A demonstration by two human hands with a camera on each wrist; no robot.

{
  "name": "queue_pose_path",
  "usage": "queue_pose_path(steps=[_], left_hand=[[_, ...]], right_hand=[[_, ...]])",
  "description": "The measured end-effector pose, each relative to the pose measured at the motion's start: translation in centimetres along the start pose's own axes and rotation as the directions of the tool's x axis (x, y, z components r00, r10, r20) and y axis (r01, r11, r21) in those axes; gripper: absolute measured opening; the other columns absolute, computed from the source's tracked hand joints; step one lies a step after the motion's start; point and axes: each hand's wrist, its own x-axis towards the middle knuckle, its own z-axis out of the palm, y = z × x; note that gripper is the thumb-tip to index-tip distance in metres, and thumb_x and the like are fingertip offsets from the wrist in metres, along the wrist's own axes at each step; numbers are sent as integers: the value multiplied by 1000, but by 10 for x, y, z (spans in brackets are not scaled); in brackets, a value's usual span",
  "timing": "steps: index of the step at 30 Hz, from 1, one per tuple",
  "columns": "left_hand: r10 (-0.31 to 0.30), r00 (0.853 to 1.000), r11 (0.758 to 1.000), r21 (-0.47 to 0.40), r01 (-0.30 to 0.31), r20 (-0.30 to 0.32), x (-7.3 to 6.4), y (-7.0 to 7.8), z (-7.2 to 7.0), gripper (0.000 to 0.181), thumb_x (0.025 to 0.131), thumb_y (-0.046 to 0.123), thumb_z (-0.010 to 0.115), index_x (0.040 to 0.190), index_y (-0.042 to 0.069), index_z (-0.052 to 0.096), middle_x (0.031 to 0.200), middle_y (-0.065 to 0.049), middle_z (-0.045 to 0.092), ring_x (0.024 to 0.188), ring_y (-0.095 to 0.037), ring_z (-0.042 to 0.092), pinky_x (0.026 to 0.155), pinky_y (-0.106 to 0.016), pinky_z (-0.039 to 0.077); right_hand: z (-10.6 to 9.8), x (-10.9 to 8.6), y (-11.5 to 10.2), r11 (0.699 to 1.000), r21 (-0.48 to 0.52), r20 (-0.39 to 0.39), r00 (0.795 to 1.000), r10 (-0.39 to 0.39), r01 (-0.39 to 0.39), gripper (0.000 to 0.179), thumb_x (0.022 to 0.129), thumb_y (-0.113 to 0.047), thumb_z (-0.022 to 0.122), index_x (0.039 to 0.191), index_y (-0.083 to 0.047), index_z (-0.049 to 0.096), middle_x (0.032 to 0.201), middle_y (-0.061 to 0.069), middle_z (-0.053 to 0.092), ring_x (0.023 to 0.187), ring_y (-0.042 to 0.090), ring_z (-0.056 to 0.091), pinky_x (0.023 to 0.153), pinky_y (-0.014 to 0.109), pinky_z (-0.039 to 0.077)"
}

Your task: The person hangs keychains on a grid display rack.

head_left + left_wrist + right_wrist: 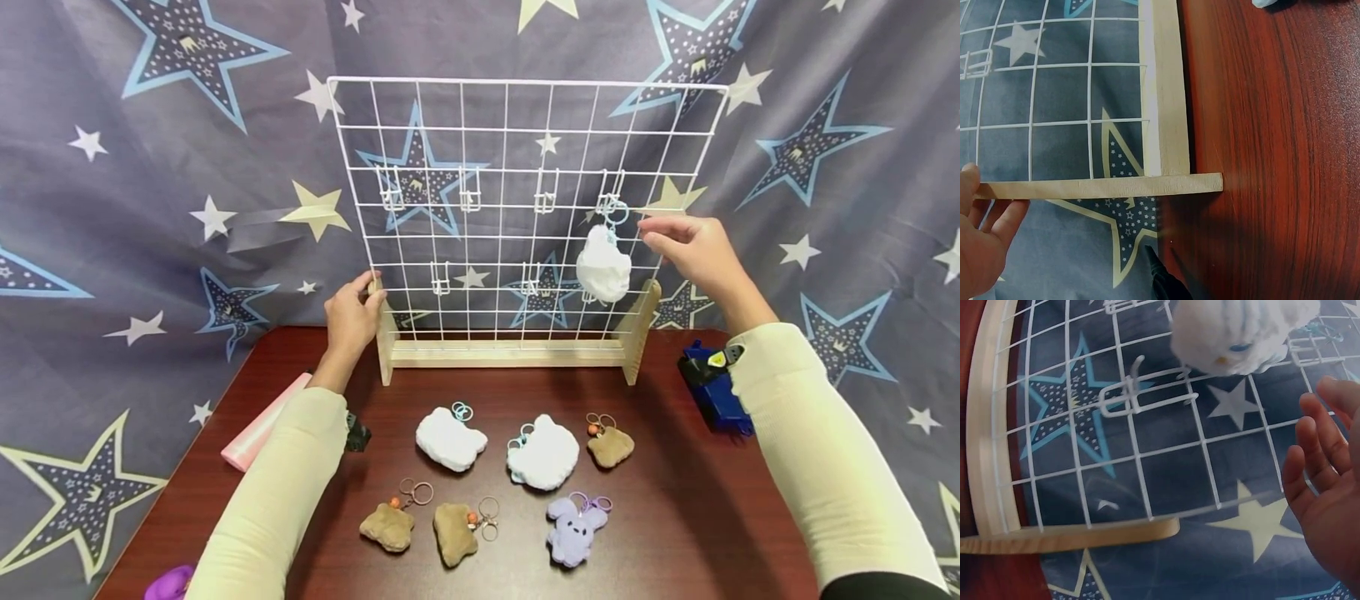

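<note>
A white wire grid rack (504,130) stands upright in a wooden base (507,353). With thumb and fingers on either side, my left hand (352,321) grips the top of the left wooden upright (1104,187). My right hand (693,248) is beside the rack's right edge, its fingers loosely bent and holding nothing in the right wrist view. Just left of it, a white plush keychain (603,265) hangs by a light blue ring from an upper hook. That same plush (1235,337) shows above an unoccupied wire hook (1147,403) in the right wrist view.
Before the rack lie two white plush keychains (452,439) (547,454), several brown ones (456,533) and a lilac one (573,533). A pink object (266,421) lies at left, a purple thing (169,583) at front left, a blue object (718,396) at right.
</note>
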Motion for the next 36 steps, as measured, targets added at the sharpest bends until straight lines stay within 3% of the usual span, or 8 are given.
queue_pose_path(steps=[8, 17, 26, 33, 36], left_hand=[[12, 1000, 1000, 8, -12, 2, 1, -1, 0, 36, 92, 17, 73, 128, 13, 71, 113, -23, 75, 112, -41, 68, 106, -55, 42], [28, 999, 1000, 5, -28, -19, 4, -2, -1, 35, 92, 14, 73, 127, 12, 72, 112, -24, 75, 110, -41, 69, 106, -55, 42], [47, 999, 999, 1, -47, -9, 4, 0, -1, 35, 92, 14, 73, 127, 10, 72, 112, -23, 75, 110, -41, 69, 106, -57, 40], [43, 999, 999, 2, -43, -10, 3, -1, 0, 35, 92, 14, 73, 127, 11, 72, 113, -23, 75, 110, -42, 69, 106, -56, 40], [36, 999, 999, 6, -36, -5, 2, -2, 2, 35, 92, 15, 72, 127, 12, 72, 113, -23, 75, 111, -41, 69, 105, -55, 42]], right_hand=[[0, -19, 18, 999, -42, 59, 998, -1, 3, 28, 95, -12, 70, 119, 3, 72, 88, -29, 70, 70, -3, 61, 62, 17, 51], [5, -35, 34, 999, -35, 113, 993, 24, -20, 29, 95, -11, 70, 120, 4, 71, 88, -19, 73, 67, 4, 58, 60, 18, 48], [10, -66, 24, 1000, -25, 208, 978, -11, 16, 25, 95, -2, 66, 116, 11, 69, 88, -20, 68, 65, 1, 57, 55, 20, 49], [28, -74, 76, 999, -26, 274, 961, 42, -36, 26, 96, -6, 67, 119, 5, 70, 85, -19, 68, 64, 1, 58, 55, 23, 51], [35, -82, 87, 998, -27, 303, 951, 61, -55, 28, 96, -6, 68, 120, 6, 70, 85, -16, 69, 64, 2, 58, 57, 24, 52]])
